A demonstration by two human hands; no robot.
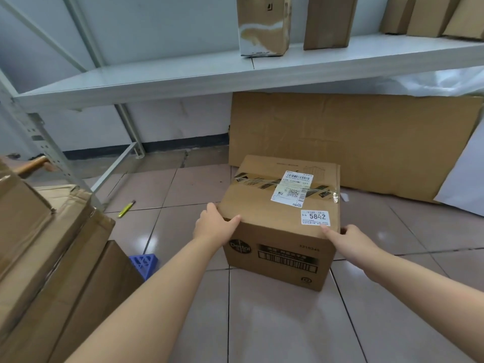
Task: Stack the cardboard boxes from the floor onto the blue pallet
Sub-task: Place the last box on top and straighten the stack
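Note:
A taped cardboard box (264,205) with white labels, one reading 5842, stands on the tiled floor in the middle. My left hand (213,226) grips its near left top corner, thumb on top. My right hand (349,238) grips the near right top corner, thumb on the label edge. A corner of the blue pallet (144,264) shows at lower left, mostly hidden under stacked cardboard boxes (52,258).
A grey metal shelf (183,82) runs overhead with upright boxes (263,24) on it. A flat cardboard sheet (353,142) leans on the wall behind the box. A yellow utility knife (126,208) lies on the floor by the shelf leg (49,150).

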